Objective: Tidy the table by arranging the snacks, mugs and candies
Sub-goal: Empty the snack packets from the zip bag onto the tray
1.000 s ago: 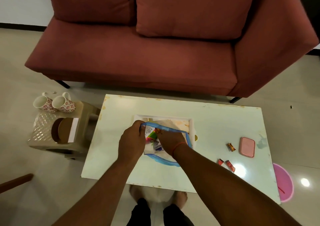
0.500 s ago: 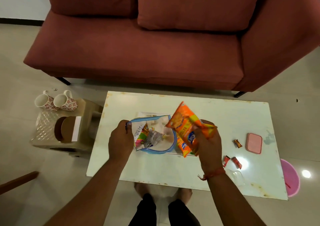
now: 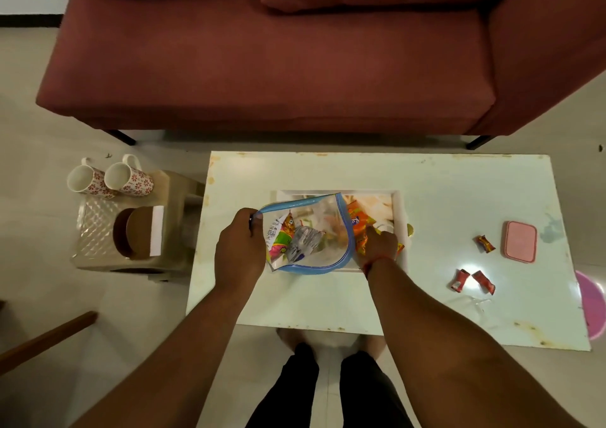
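The left hand (image 3: 241,247) pinches the zip bag's (image 3: 308,234) rim open. The right hand (image 3: 377,242) grips orange snack packets (image 3: 359,227) in the tray (image 3: 401,230); emptying seems underway, and another packet probably comes next.

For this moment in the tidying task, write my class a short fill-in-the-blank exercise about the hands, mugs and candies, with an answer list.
1. The left hand pinches the rim of the clear ____-edged bag.
2. The right hand rests on the ____ snack packets in the tray.
3. ____ floral mugs stand on the stool.
4. Three wrapped candies lie near the ____ box.

Answers: blue; orange; Two; pink
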Action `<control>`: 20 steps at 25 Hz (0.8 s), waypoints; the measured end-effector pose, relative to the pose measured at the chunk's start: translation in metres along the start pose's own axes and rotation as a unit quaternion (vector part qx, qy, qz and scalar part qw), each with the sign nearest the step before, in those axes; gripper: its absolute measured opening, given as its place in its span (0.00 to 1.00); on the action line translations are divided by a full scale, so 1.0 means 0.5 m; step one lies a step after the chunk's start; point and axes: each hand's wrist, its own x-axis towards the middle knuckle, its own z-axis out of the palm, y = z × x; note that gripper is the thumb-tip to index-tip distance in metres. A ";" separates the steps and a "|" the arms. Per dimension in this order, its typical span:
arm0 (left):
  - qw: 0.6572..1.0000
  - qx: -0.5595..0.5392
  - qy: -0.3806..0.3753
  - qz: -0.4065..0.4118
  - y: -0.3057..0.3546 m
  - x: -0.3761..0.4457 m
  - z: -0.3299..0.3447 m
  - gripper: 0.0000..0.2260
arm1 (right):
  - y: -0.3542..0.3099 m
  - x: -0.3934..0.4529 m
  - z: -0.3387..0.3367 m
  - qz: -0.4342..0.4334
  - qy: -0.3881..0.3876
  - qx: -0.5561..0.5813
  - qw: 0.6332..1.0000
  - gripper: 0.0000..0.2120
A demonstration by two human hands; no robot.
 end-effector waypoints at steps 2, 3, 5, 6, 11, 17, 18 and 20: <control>1.000 0.002 -0.019 0.004 0.000 0.004 -0.001 0.12 | -0.023 -0.030 -0.001 -0.040 0.076 -0.006 0.996 0.15; 1.000 0.005 -0.027 0.005 0.002 0.005 0.000 0.11 | -0.027 -0.054 -0.009 -0.081 0.124 -0.017 0.989 0.13; 0.999 0.009 -0.035 0.008 0.014 0.006 -0.002 0.11 | -0.040 -0.119 -0.027 -0.228 0.166 -0.026 0.959 0.09; 0.999 0.011 -0.038 0.011 0.022 0.006 -0.001 0.11 | -0.048 -0.165 -0.029 -0.319 0.143 -0.043 0.936 0.08; 0.998 0.018 -0.042 0.040 0.061 -0.006 -0.002 0.13 | -0.058 -0.274 0.078 -0.497 -0.168 -0.388 0.758 0.10; 0.995 0.002 -0.012 0.096 0.102 -0.032 -0.012 0.12 | -0.044 -0.162 0.222 -0.418 -0.174 -0.738 0.500 0.18; 0.995 -0.005 -0.008 0.095 0.102 -0.032 -0.018 0.12 | -0.045 -0.158 0.229 -0.416 -0.171 -0.738 0.503 0.17; 0.996 -0.013 0.004 0.093 0.094 -0.028 -0.027 0.13 | -0.046 -0.151 0.232 -0.448 -0.174 -0.741 0.469 0.18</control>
